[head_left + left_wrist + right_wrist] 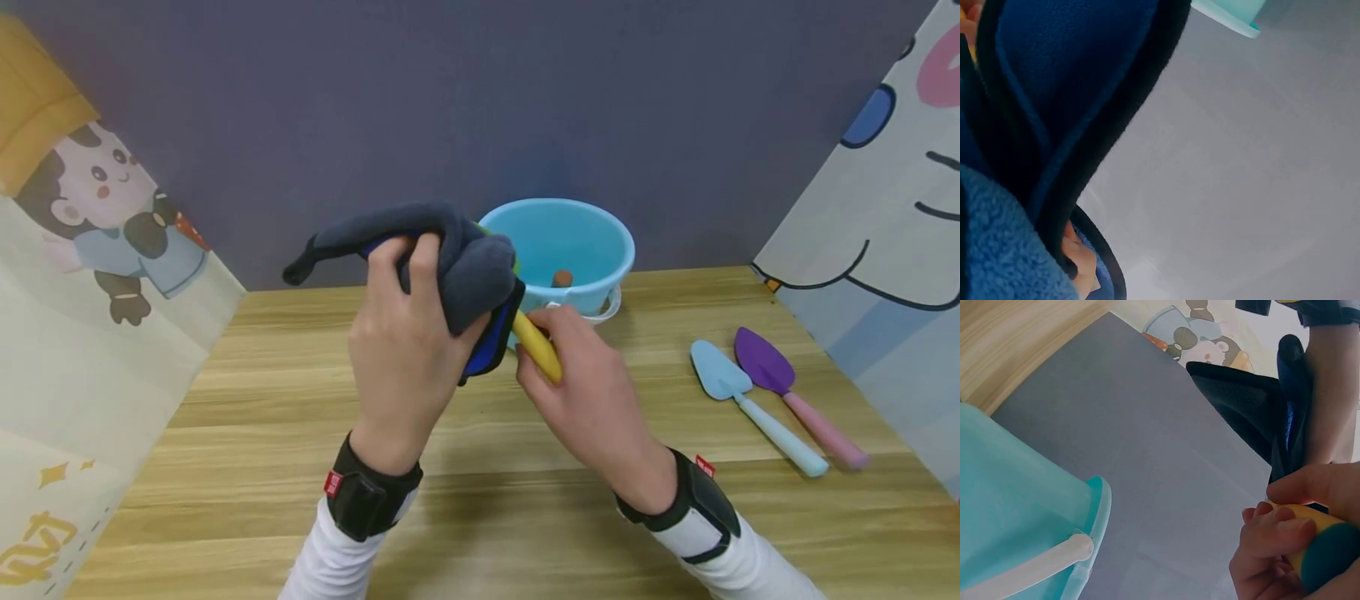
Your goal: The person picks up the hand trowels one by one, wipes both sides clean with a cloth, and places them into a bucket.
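Observation:
My left hand (397, 350) grips a folded dark blue-grey cloth (480, 275) with black edging and a brighter blue inner side. The cloth is bunched round the head of a tool, so its kind is hidden; a sliver of green shows at the fold. From under the cloth slants the tool's yellow handle (537, 346), pinched between thumb and fingers of my right hand (588, 392). In the right wrist view the handle's end (1332, 553) is teal. Both hands are raised in front of the light blue bucket (517, 218).
A brown piece (562, 278) lies inside the bucket, whose white handle (1029, 569) hangs at its side. On the right of the wooden table (247, 467) lie a light blue trowel (757, 408) and a purple trowel with a pink handle (802, 400). A dark panel (375, 108) stands behind.

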The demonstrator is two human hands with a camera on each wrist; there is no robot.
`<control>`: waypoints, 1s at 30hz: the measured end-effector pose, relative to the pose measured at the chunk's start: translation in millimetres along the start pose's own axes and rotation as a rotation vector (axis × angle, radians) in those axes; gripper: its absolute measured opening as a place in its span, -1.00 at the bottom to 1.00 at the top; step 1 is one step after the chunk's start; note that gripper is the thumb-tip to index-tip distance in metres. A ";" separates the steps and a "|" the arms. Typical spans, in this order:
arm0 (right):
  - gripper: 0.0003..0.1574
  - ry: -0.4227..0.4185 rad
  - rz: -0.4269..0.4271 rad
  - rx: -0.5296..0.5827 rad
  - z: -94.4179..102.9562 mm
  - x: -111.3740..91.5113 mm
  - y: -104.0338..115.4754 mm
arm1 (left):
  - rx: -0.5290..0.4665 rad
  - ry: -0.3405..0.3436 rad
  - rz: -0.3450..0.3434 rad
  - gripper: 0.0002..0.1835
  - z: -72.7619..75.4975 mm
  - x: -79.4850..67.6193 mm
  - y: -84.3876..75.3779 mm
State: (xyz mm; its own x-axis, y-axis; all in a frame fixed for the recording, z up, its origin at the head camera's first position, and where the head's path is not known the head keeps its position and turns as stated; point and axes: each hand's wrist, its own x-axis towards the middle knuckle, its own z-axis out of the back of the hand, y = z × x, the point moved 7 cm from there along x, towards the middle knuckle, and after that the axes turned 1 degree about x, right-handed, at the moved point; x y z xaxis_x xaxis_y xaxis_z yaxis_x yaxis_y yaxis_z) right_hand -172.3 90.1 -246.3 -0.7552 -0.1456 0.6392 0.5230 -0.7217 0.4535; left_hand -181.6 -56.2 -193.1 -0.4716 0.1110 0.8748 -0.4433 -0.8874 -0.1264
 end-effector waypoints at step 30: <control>-0.70 0.016 0.035 -0.088 -7.0 -5.7 10.0 | -0.018 -0.077 0.052 -0.43 1.4 -0.1 5.9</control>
State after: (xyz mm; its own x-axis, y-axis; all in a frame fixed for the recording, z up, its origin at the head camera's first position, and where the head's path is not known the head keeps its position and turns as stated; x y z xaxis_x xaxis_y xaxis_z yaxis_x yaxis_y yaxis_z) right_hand -165.5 78.9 -249.7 -0.7435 -0.1825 0.6434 0.5133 -0.7724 0.3741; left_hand -183.1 -62.0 -193.3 -0.4344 0.0299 0.9002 -0.4342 -0.8826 -0.1802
